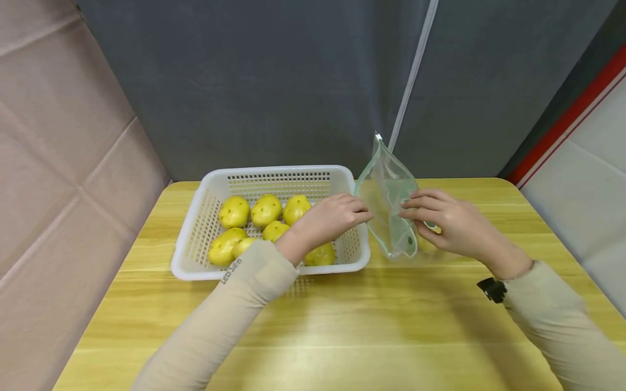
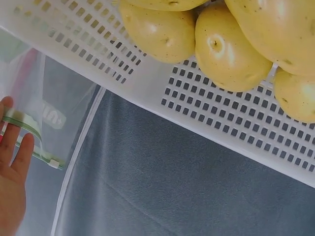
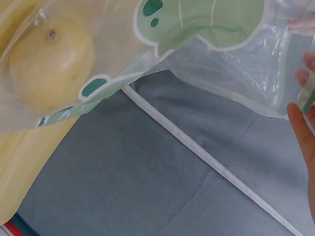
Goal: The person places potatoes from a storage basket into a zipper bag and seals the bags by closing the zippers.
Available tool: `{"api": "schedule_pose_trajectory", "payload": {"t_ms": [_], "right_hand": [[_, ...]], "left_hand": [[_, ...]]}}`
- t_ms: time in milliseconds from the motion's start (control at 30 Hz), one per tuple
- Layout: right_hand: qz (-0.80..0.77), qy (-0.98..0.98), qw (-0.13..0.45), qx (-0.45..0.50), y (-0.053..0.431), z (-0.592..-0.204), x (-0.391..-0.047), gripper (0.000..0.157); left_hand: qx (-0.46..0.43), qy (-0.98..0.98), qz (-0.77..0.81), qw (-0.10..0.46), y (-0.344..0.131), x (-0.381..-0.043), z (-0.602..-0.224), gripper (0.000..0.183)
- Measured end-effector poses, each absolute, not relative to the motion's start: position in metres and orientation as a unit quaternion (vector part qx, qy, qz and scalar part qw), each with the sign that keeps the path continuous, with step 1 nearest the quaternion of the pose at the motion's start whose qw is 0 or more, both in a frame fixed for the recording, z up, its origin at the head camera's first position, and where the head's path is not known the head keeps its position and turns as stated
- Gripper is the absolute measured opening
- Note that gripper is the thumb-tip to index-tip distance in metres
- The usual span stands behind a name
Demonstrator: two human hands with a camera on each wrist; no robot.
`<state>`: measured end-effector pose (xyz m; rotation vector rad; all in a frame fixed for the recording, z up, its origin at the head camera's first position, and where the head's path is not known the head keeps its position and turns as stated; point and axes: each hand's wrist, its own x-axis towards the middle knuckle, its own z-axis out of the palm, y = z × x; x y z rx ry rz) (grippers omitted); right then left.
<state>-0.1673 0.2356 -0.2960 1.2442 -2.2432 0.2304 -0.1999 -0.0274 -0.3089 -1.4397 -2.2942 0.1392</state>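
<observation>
Head view: high, forward-down. Wrist views: close, tilted, facing grey curtain [image 1: 274, 87]. All share bag [image 1: 382, 202].

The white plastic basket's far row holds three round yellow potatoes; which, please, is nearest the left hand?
The rightmost yellow potato; the middle one and leftmost one lie farther away.

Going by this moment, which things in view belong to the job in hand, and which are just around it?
In the job:
left hand
right hand
clear plastic zip bag with green trim
yellow rounded potatoes
white perforated plastic basket

Just around it:
light wooden table
dark grey cloth backdrop
black object at the right cuff
</observation>
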Motion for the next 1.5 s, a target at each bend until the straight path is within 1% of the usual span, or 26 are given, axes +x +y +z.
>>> {"api": "schedule_pose_trajectory", "payload": {"t_ms": [167,300,367,467,600,800,900,1067,1167,1333,1500], "right_hand": [[0.111,-0.818,0.296,0.480,0.237,-0.296,-0.172,0.045],[0.127,-0.807,0.301,0.492,0.238,-0.294,-0.175,0.043],[0.131,-0.804,0.304,0.494,0.238,-0.292,-0.176,0.043],[0.137,-0.804,0.306,0.491,0.239,-0.290,-0.177,0.045],[0.156,-0.807,0.316,0.475,0.240,-0.287,-0.178,0.047],[0.198,-0.796,0.370,0.436,0.241,-0.285,-0.181,0.050],[0.213,-0.794,0.390,0.415,0.241,-0.282,-0.183,0.054],[0.240,-0.792,0.426,0.366,0.240,-0.274,-0.181,0.063],[0.245,-0.794,0.437,0.343,0.239,-0.271,-0.179,0.066],[0.229,-0.800,0.425,0.356,0.237,-0.271,-0.176,0.061],[0.213,-0.804,0.408,0.377,0.237,-0.272,-0.177,0.056]], "left_hand": [[-0.518,-0.828,0.020,0.211,-0.030,-0.199,-0.306,0.042],[-0.521,-0.822,0.005,0.230,-0.032,-0.198,-0.304,0.051],[-0.525,-0.815,0.006,0.243,-0.033,-0.198,-0.303,0.052],[-0.534,-0.801,0.013,0.270,-0.034,-0.199,-0.302,0.048],[-0.533,-0.786,0.023,0.312,-0.036,-0.201,-0.300,0.035],[-0.530,-0.768,0.021,0.358,-0.040,-0.202,-0.297,0.026],[-0.523,-0.771,0.022,0.362,-0.042,-0.203,-0.294,0.026],[-0.508,-0.788,0.009,0.349,-0.047,-0.203,-0.289,0.028],[-0.505,-0.789,-0.011,0.349,-0.049,-0.205,-0.288,0.027],[-0.506,-0.785,-0.037,0.355,-0.050,-0.207,-0.291,0.025],[-0.500,-0.788,-0.047,0.355,-0.053,-0.208,-0.290,0.026]]}}
